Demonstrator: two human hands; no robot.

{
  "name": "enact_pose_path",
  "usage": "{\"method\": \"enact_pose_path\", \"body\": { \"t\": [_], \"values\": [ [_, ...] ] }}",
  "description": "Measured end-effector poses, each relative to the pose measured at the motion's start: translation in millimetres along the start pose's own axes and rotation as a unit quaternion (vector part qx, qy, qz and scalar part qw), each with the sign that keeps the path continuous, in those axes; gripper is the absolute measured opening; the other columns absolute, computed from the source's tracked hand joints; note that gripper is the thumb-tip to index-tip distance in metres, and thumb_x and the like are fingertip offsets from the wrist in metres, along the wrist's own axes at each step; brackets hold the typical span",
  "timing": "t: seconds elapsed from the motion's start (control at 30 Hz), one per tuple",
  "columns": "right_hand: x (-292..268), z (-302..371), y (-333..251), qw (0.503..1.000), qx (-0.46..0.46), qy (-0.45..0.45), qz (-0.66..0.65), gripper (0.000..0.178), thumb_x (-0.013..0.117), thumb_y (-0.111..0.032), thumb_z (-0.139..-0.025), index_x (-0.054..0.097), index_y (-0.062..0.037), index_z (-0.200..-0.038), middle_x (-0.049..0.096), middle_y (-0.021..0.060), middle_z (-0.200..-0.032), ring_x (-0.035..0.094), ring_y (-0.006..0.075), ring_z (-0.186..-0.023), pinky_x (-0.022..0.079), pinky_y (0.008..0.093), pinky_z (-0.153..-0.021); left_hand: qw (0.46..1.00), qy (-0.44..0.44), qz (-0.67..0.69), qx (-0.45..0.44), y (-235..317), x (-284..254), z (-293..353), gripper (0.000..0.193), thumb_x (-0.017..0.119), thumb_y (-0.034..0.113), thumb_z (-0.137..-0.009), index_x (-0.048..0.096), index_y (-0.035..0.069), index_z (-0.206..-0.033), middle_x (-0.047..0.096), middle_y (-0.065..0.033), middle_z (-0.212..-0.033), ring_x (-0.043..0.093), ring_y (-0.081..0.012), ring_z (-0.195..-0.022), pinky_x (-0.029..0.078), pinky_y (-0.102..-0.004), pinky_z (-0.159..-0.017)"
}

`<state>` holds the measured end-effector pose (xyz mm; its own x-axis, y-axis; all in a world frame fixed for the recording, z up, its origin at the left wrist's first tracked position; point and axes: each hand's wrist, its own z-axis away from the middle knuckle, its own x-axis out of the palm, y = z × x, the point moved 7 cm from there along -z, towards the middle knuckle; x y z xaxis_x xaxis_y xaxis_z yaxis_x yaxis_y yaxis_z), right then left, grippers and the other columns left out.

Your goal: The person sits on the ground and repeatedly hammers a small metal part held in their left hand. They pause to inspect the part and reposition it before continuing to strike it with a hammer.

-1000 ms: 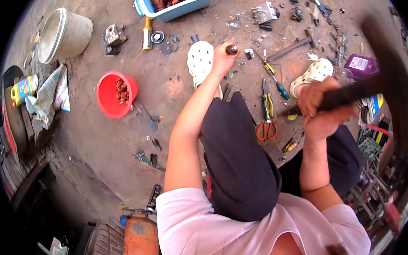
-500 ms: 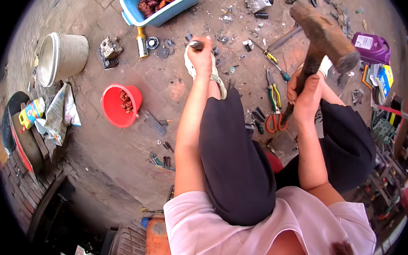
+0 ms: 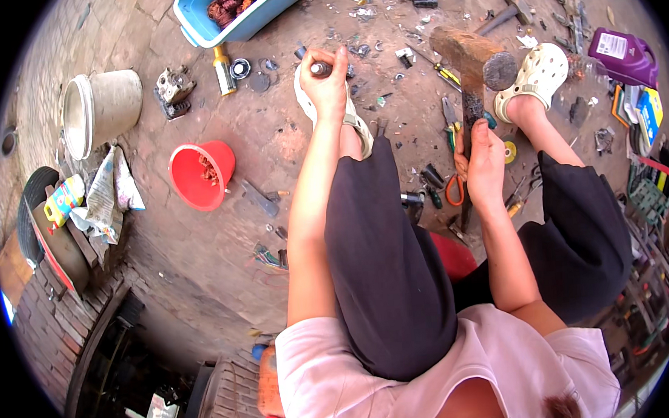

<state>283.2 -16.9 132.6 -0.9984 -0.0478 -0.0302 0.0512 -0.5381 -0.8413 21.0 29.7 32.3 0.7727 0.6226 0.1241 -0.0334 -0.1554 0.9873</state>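
Note:
My left hand (image 3: 328,96) is closed around a metal rod (image 3: 321,70), whose shiny round end sticks up out of the fist; its lower end is hidden. This hand is held above my left shoe (image 3: 359,128), a pale clog. In my right hand (image 3: 486,167) is the wooden handle of a heavy hammer (image 3: 472,56). The rusty, block-shaped hammer head is raised to the right of the left hand, apart from the rod. Below the right hand, pliers (image 3: 449,116) and orange-handled scissors (image 3: 454,190) lie partly covered on the ground.
A red bucket (image 3: 227,165) with copper scraps stands left. Beyond it are a white bucket (image 3: 121,107) and a metal part (image 3: 173,89). A blue tub (image 3: 264,17) holds copper wire coils. Another hammer (image 3: 517,6), a purple jug (image 3: 623,57) and scattered scrap lie to the right.
The hammer has shifted left and slightly down, closer to the left hand. My left hand keeps its grip on the rod. The view has turned slightly, uncovering my right clog.

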Motion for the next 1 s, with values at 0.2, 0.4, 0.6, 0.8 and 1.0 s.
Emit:
{"method": "enact_pose_path", "body": {
  "t": [0.2, 0.4, 0.6, 0.8, 1.0],
  "values": [
    [2, -1, 2, 1.000, -0.002, -0.010, 0.003, 0.049, 0.043, -0.042, -0.097, 0.044, -0.0045, -0.066, 0.040, -0.0025, -0.058, 0.035, 0.0045, -0.046, 0.025, 0.0211, -0.042, 0.999, 0.007, 0.037, -0.032, -4, 3, 1, 0.029, 0.074, 0.004, -0.077, 0.047, 0.008, -0.068, 0.051, 0.0016, -0.068, 0.042, -0.0059, -0.062, 0.036, -0.0211, -0.060],
    [3, -2, 6, 1.000, 0.014, 0.001, 0.012, 0.049, 0.042, -0.042, -0.098, 0.044, -0.0048, -0.066, 0.040, -0.0025, -0.057, 0.034, 0.0042, -0.045, 0.026, 0.0210, -0.042, 0.992, 0.005, 0.089, -0.089, -7, 8, -2, 0.022, 0.074, 0.003, -0.077, 0.053, 0.007, -0.073, 0.055, 0.0015, -0.074, 0.046, -0.0065, -0.066, 0.038, -0.0209, -0.062],
    [5, -5, 18, 0.999, 0.030, 0.003, 0.027, 0.047, 0.041, -0.040, -0.098, 0.044, -0.0060, -0.066, 0.040, -0.0032, -0.056, 0.034, 0.0041, -0.045, 0.026, 0.0211, -0.041, 0.994, -0.047, 0.073, -0.061, -18, 8, -17, 0.024, 0.075, 0.004, -0.076, 0.053, 0.006, -0.069, 0.055, 0.0020, -0.071, 0.046, -0.0058, -0.064, 0.038, -0.0207, -0.061],
    [9, -9, 18, 0.999, 0.048, 0.006, 0.013, 0.048, 0.042, -0.042, -0.098, 0.043, -0.0065, -0.066, 0.038, -0.0036, -0.055, 0.033, 0.0041, -0.044, 0.025, 0.0214, -0.040, 0.995, -0.021, 0.059, -0.079, -25, -4, -15, 0.027, 0.075, 0.006, -0.077, 0.050, 0.007, -0.065, 0.051, 0.0025, -0.065, 0.043, -0.0062, -0.061, 0.036, -0.0215, -0.057],
    [12, -12, 18, 0.999, 0.034, -0.017, 0.016, 0.048, 0.043, -0.043, -0.097, 0.043, -0.0061, -0.065, 0.037, -0.0035, -0.055, 0.033, 0.0044, -0.044, 0.024, 0.0214, -0.040, 0.995, 0.008, 0.042, -0.088, -36, -10, -34, 0.030, 0.070, 0.005, -0.081, 0.045, 0.009, -0.065, 0.049, 0.0007, -0.060, 0.041, -0.0081, -0.052, 0.035, -0.0237, -0.051]
  ]
}}
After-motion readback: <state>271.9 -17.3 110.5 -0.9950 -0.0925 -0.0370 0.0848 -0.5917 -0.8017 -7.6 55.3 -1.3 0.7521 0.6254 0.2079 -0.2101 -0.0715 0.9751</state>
